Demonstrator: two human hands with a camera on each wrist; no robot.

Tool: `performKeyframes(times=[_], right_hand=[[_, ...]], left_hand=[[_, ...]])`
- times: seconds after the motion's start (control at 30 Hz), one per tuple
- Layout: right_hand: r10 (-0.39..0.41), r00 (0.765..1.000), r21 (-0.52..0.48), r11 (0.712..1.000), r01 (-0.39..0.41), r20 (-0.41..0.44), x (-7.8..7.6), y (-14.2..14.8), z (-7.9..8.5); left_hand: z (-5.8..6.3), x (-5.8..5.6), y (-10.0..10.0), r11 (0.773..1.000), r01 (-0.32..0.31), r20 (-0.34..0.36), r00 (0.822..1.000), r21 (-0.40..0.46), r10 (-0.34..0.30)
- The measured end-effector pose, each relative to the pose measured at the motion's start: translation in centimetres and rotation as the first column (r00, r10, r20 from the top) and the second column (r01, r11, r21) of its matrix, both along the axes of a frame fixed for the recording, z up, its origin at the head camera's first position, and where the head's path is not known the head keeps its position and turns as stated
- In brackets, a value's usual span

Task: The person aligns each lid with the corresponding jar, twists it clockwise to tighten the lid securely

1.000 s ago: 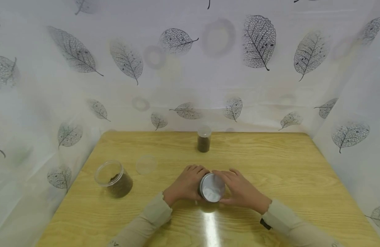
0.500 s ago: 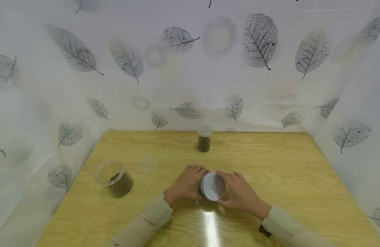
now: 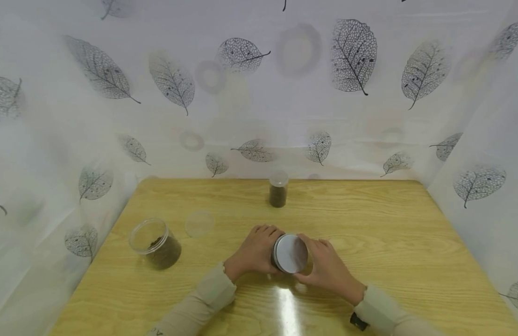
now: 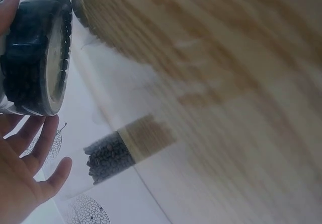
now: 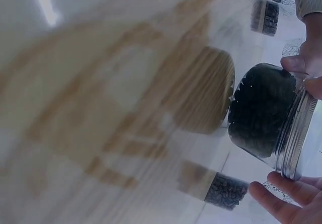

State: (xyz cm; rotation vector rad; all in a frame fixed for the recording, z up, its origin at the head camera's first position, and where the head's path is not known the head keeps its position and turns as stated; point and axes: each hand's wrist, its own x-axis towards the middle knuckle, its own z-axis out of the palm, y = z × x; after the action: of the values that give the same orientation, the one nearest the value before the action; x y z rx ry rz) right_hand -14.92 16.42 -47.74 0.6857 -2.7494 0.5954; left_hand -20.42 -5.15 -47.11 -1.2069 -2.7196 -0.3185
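Note:
A clear jar [image 5: 264,110] filled with dark beans stands near the front middle of the table, topped by a silver metal lid [image 3: 291,254]. My left hand [image 3: 259,252] wraps round the jar's left side, fingers on the far side and thumb on the near one. On the right, my right hand [image 3: 328,268] spans the lid, with thumb and forefinger at opposite edges of its rim. The left wrist view shows the dark jar [image 4: 32,53] from low down, its upper part cut off.
An open, wide clear jar [image 3: 162,252] of dark beans stands at the left. Behind it lies a transparent disc [image 3: 200,223] flat on the wooden table [image 3: 380,219]. A slim clear jar [image 3: 278,195], part filled with dark beans, stands at the back. Leaf-print curtain [image 3: 259,107] encloses the table.
My right hand has turned round the lid's rim, its wrist shifting slightly toward me and to the left. The left hand and jar stay nearly in place; other jars have not moved.

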Motion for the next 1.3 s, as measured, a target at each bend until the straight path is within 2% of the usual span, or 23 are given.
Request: performKeyframes(times=[0.47, 0.67, 0.77, 0.83, 0.97, 1.03, 1.13, 1.3], right_hand=[[-0.035, 0.999, -0.059, 0.998, 0.035, 0.012, 0.4, -0.4, 0.0], [-0.008, 0.999, -0.027, 1.0, 0.009, 0.031, 0.2, -0.2, 0.4], [0.043, 0.999, 0.031, 0.999, -0.044, 0.017, -0.2, 0.3, 0.7], [0.113, 0.994, 0.059, 0.992, -0.113, -0.003, -0.7, 0.8, 1.0], [0.283, 0.958, 0.105, 0.955, -0.278, -0.043, -1.9, 1.5, 1.4], [0.344, 0.938, 0.119, 0.934, -0.336, -0.05, -2.4, 1.6, 1.5], [0.38, 0.923, 0.144, 0.918, -0.369, -0.059, -2.7, 1.6, 1.6], [0.373, 0.921, 0.174, 0.92, -0.352, -0.108, -2.7, 1.2, 1.5]], left_hand=[[0.2, 0.1, 0.0, 1.0, -0.004, -0.04, 0.999, -0.003, 0.004], [0.2, 0.1, 0.0, 1.0, -0.012, 0.006, 1.0, -0.01, 0.012], [0.3, 0.1, -0.1, 1.0, -0.013, 0.043, 0.999, -0.011, 0.014], [0.3, 0.0, -0.1, 1.0, -0.01, 0.06, 0.998, -0.011, 0.01], [0.3, -0.1, 0.0, 1.0, 0.008, 0.076, 0.997, -0.016, -0.007], [0.4, -0.1, 0.0, 1.0, 0.017, 0.074, 0.997, -0.023, -0.015], [0.4, -0.1, 0.0, 0.999, 0.023, 0.058, 0.998, -0.034, -0.021], [0.3, 0.0, 0.0, 0.999, 0.017, 0.018, 1.0, -0.04, -0.017]])
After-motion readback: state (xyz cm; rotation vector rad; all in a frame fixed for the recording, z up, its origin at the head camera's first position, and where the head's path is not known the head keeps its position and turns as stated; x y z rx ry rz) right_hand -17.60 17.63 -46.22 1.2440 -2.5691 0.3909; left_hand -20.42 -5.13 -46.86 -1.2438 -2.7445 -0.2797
